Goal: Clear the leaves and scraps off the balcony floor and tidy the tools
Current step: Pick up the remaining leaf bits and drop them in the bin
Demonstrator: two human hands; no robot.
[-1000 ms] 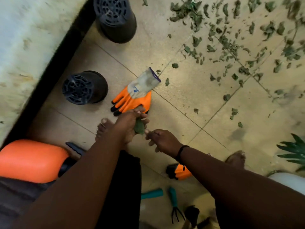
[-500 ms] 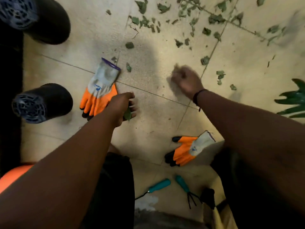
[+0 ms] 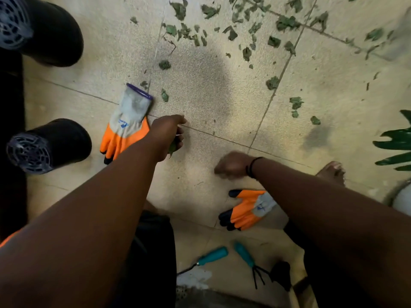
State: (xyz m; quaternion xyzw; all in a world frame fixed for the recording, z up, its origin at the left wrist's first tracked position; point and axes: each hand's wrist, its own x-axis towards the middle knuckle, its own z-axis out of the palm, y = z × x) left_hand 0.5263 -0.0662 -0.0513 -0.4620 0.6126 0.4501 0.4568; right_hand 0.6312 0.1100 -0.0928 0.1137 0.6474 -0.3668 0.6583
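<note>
Green leaf scraps (image 3: 231,32) litter the tiles at the top. My left hand (image 3: 169,136) grips a small bunch of green leaves (image 3: 172,147) just right of an orange-and-grey glove (image 3: 126,127). My right hand (image 3: 233,165) is blurred and curled into a fist low over the floor, above a second orange glove (image 3: 246,210); the scrap inside it is hidden. A teal-handled tool (image 3: 211,256) and a teal-handled hand rake (image 3: 246,256) lie near the bottom edge.
Two black plastic pots lie on their sides at the left, one far (image 3: 40,27) and one nearer (image 3: 49,145). Dark plant leaves (image 3: 395,147) reach in from the right. My bare foot (image 3: 331,172) rests on the tile beside a white pot (image 3: 402,201).
My right hand reached out to a scrap left of the tile seam, then drew back as a fist; that scrap is gone. The left hand kept its leaves beside the glove.
</note>
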